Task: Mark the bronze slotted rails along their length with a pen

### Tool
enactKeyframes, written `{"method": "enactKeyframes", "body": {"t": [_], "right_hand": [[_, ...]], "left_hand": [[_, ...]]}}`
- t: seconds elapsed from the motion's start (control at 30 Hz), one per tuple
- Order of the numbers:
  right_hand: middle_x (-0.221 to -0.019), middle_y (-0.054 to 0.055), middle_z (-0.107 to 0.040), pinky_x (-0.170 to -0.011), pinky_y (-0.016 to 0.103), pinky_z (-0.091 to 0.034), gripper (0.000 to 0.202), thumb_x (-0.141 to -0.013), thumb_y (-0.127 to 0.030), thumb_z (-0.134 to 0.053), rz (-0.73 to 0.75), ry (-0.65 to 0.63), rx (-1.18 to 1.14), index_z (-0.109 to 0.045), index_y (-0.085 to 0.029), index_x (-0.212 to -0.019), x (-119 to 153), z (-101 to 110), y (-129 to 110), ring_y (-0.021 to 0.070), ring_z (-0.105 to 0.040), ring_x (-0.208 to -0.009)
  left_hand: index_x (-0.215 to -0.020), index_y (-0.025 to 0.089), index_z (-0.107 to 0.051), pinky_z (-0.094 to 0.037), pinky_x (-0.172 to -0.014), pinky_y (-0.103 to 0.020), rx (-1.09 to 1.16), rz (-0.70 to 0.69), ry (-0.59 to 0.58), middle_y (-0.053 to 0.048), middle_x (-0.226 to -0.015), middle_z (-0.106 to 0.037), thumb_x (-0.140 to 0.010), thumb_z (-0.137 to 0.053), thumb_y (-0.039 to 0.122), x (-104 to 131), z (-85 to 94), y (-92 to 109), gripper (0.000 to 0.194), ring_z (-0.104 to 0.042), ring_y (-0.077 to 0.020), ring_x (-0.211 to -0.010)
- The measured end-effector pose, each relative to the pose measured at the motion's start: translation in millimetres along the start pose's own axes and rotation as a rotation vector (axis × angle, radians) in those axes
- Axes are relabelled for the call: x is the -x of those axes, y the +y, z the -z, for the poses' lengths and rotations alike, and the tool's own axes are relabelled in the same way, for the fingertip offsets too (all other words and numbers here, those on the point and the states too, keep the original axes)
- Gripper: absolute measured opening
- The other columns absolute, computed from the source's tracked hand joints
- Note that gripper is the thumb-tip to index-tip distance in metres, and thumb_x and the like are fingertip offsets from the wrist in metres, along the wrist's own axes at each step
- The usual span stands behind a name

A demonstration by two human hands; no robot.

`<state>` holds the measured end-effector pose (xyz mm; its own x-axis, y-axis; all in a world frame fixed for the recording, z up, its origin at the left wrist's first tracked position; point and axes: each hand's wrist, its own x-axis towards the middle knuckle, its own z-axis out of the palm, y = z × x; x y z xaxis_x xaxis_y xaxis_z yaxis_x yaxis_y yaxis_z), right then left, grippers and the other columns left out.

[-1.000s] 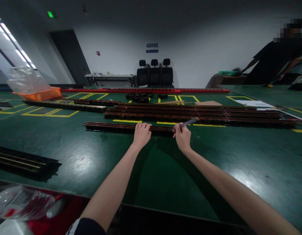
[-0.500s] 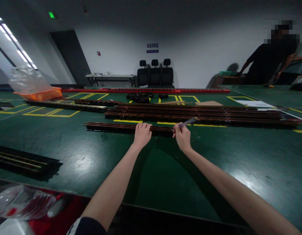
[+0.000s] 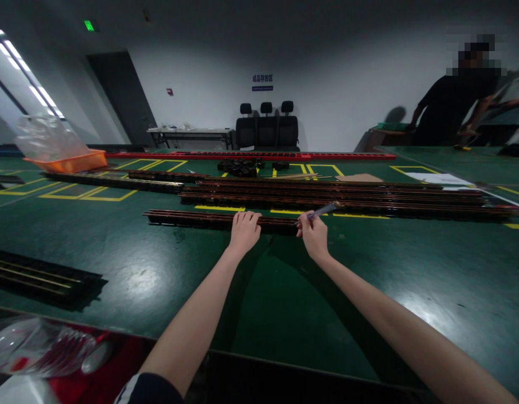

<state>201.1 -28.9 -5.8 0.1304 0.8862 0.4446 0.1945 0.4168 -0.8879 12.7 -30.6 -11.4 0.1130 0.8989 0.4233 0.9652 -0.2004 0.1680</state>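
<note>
A short dark rail (image 3: 192,217) with thin reddish-brown strips along it lies crosswise in front of me on the green table. Over its middle, my left hand (image 3: 244,230) has its fingers curled onto the far side, gripping it against the tabletop. My right hand (image 3: 313,233) pinches a pen (image 3: 324,210) with a greyish, see-through barrel. Its lower tip meets the rail's right end, though my fingers partly hide that spot; the upper end slants up to the right. Just beyond lies a bundle of longer dark rails (image 3: 347,196).
An orange tray (image 3: 74,163) with clear plastic bags stands far left. Another dark rail piece (image 3: 44,278) lies near left. Black parts (image 3: 240,166), cardboard (image 3: 359,178) and paper (image 3: 438,178) are farther back. A plastic bottle (image 3: 44,345) is below the table edge. A person (image 3: 455,106) stands far right.
Both my hands, the pen and the rail hold the same positions. The person at the far right has shifted slightly to the left.
</note>
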Motion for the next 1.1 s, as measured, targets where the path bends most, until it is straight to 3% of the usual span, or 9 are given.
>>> {"method": "enactKeyframes", "body": {"t": [0.53, 1.1], "right_hand": [[-0.059, 0.001, -0.055, -0.04, 0.023, -0.043, 0.051, -0.079, -0.068, -0.046, -0.011, 0.026, -0.012, -0.05, -0.018, -0.069, -1.0, 0.0, 1.9, 0.0105, -0.052, -0.042], [-0.055, -0.002, -0.052, -0.043, 0.026, -0.039, 0.032, -0.083, -0.051, -0.048, -0.072, 0.162, 0.029, -0.049, -0.021, -0.07, -2.7, 2.9, 5.9, 0.0131, -0.049, -0.043]], "left_hand": [[-0.117, 0.02, -0.058, -0.032, -0.109, -0.047, 0.006, -0.002, 0.008, -0.008, -0.117, -0.063, -0.087, -0.038, 0.017, 0.1, -1.1, -0.5, 0.036, -0.052, -0.0245, -0.116], [-0.118, 0.019, -0.058, -0.031, -0.11, -0.047, 0.026, -0.001, -0.006, -0.009, -0.118, -0.062, -0.088, -0.038, 0.017, 0.3, 0.0, -0.8, 0.036, -0.051, -0.0245, -0.118]]}}
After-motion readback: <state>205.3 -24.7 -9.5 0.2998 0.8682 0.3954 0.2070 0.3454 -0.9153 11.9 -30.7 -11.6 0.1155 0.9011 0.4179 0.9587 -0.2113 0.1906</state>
